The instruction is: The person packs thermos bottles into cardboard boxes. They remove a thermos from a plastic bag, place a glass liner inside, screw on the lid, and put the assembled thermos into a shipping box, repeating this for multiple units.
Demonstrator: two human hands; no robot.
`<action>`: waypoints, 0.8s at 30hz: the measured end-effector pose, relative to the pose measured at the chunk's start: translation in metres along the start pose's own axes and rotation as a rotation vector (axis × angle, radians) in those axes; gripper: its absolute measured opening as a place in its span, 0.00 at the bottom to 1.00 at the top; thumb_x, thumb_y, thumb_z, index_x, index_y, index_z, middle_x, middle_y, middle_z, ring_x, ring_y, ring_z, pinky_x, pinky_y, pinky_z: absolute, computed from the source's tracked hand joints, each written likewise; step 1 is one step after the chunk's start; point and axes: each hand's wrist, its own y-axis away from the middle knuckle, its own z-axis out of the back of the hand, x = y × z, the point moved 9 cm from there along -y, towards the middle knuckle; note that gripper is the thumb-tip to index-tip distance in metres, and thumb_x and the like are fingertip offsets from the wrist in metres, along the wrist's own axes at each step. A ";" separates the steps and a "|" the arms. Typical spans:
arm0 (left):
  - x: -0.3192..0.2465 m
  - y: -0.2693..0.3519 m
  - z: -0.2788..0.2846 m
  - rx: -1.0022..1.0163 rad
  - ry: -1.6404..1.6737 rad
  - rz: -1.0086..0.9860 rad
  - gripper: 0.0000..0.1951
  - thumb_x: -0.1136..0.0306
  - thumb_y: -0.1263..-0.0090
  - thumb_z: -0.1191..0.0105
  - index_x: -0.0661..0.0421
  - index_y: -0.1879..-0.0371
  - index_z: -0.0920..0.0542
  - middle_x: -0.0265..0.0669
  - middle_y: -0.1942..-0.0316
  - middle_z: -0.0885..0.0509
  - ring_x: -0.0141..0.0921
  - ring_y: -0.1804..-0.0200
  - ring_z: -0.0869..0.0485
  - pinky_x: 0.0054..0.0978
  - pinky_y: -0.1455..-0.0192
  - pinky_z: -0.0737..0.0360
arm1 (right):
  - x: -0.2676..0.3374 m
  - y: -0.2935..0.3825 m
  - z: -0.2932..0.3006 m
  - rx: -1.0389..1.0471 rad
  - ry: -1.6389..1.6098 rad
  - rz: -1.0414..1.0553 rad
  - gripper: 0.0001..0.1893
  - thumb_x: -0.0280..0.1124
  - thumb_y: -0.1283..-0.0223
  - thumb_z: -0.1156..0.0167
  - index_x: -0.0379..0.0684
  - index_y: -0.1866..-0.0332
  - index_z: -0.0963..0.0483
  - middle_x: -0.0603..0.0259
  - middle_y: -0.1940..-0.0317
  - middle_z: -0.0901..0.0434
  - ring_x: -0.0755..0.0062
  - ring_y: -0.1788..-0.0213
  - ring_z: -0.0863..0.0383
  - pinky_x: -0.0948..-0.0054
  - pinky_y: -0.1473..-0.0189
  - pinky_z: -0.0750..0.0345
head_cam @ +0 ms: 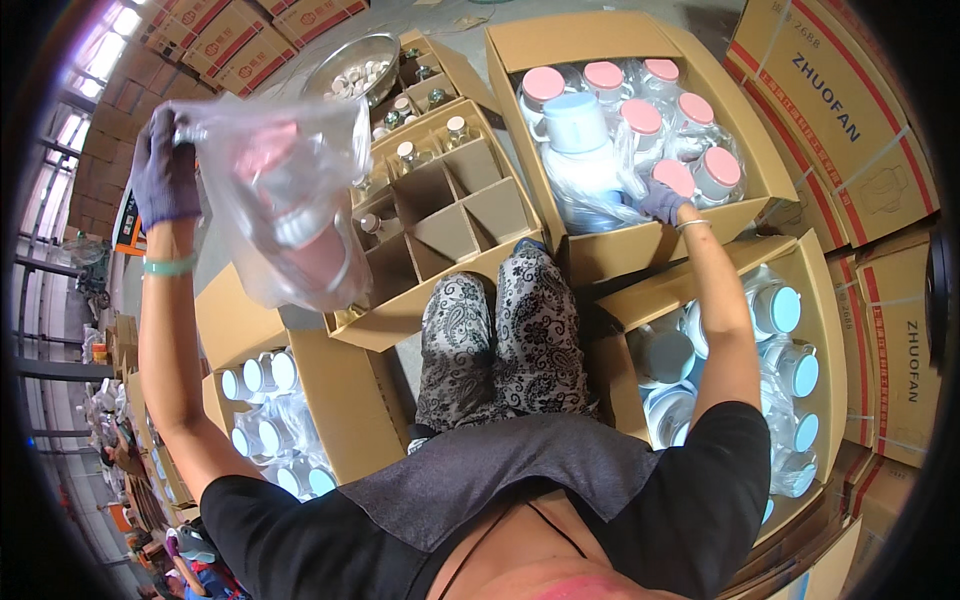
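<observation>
My left hand [166,169], in a purple glove, is raised at the upper left and grips the top of a clear plastic bag. Inside the bag hangs a pink-lidded vacuum jug [315,251], blurred. My right hand [664,201], gloved too, is at the near side of a cardboard box [585,37] at the upper right, touching the plastic wrap around a jug with a light blue lid [577,124]. Its fingers are partly hidden, so its hold is unclear. Several bagged jugs with pink lids [641,116] stand in the same box.
A divided carton [442,285] before my knees holds several glass liners [409,154]. Behind it are a metal bowl [311,79] of small white pieces and another divided carton. Boxes of blue-lidded jugs [802,375] flank my legs. Printed cartons [825,97] are stacked at right. A person sits at lower left.
</observation>
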 end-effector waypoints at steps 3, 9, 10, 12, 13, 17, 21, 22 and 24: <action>-0.023 0.037 0.028 -0.014 0.133 -0.096 0.19 0.73 0.29 0.42 0.61 0.41 0.25 0.41 0.50 0.18 0.33 0.50 0.18 0.30 0.47 0.19 | 0.010 -0.002 0.000 0.270 0.534 -0.003 0.28 0.42 0.48 0.40 0.38 0.42 0.24 0.42 0.52 0.17 0.47 0.46 0.18 0.59 0.44 0.23; -0.062 0.073 0.037 0.052 1.066 0.307 0.21 0.77 0.27 0.49 0.67 0.35 0.31 0.44 0.44 0.21 0.36 0.44 0.20 0.32 0.38 0.23 | 0.248 0.127 0.093 -0.056 -0.392 0.843 0.44 0.47 0.43 0.34 0.38 0.25 0.42 0.47 0.29 0.34 0.55 0.27 0.35 0.61 0.25 0.39; -0.088 0.073 0.042 0.046 1.043 0.223 0.22 0.76 0.26 0.51 0.67 0.34 0.32 0.45 0.43 0.21 0.36 0.42 0.20 0.33 0.37 0.23 | 0.285 0.165 0.097 -0.078 -0.337 0.978 0.44 0.44 0.43 0.33 0.38 0.25 0.44 0.49 0.28 0.37 0.58 0.26 0.37 0.62 0.25 0.40; -0.139 0.074 0.084 0.065 1.118 0.164 0.24 0.66 0.22 0.58 0.63 0.29 0.36 0.48 0.40 0.22 0.39 0.39 0.22 0.37 0.35 0.24 | 0.339 0.216 0.090 -0.091 -0.388 1.303 0.44 0.40 0.43 0.33 0.38 0.24 0.45 0.50 0.25 0.41 0.61 0.25 0.39 0.64 0.24 0.40; -0.138 0.076 0.087 0.182 1.342 0.098 0.25 0.63 0.22 0.59 0.61 0.28 0.37 0.48 0.37 0.24 0.41 0.37 0.23 0.40 0.33 0.25 | 0.343 0.199 0.065 0.265 -0.798 1.132 0.44 0.40 0.44 0.32 0.38 0.24 0.44 0.50 0.27 0.38 0.62 0.27 0.36 0.66 0.25 0.38; -0.106 0.114 0.105 0.183 1.308 0.197 0.25 0.61 0.22 0.58 0.59 0.30 0.36 0.48 0.34 0.27 0.41 0.35 0.24 0.43 0.33 0.24 | 0.346 0.194 0.014 0.594 -1.245 0.656 0.41 0.39 0.46 0.31 0.37 0.28 0.39 0.50 0.33 0.31 0.61 0.33 0.29 0.67 0.30 0.31; -0.096 0.179 0.082 0.168 0.801 0.316 0.18 0.66 0.21 0.56 0.60 0.36 0.30 0.44 0.40 0.23 0.37 0.41 0.20 0.37 0.36 0.21 | 0.346 0.217 -0.008 0.522 -1.031 0.631 0.34 0.37 0.47 0.31 0.37 0.35 0.32 0.49 0.41 0.24 0.56 0.40 0.22 0.66 0.37 0.25; -0.100 0.195 0.076 0.185 0.818 0.345 0.17 0.67 0.21 0.56 0.60 0.38 0.29 0.44 0.41 0.22 0.37 0.42 0.20 0.36 0.37 0.21 | 0.354 0.223 0.001 0.364 -0.839 0.814 0.30 0.37 0.47 0.32 0.37 0.38 0.30 0.49 0.46 0.22 0.54 0.44 0.20 0.65 0.41 0.23; -0.079 0.227 0.076 0.030 1.058 0.568 0.20 0.59 0.19 0.61 0.60 0.39 0.29 0.43 0.42 0.22 0.37 0.42 0.20 0.38 0.37 0.21 | 0.379 0.263 0.014 -0.070 -0.430 1.292 0.21 0.32 0.49 0.32 0.37 0.50 0.26 0.49 0.57 0.20 0.47 0.55 0.18 0.62 0.52 0.22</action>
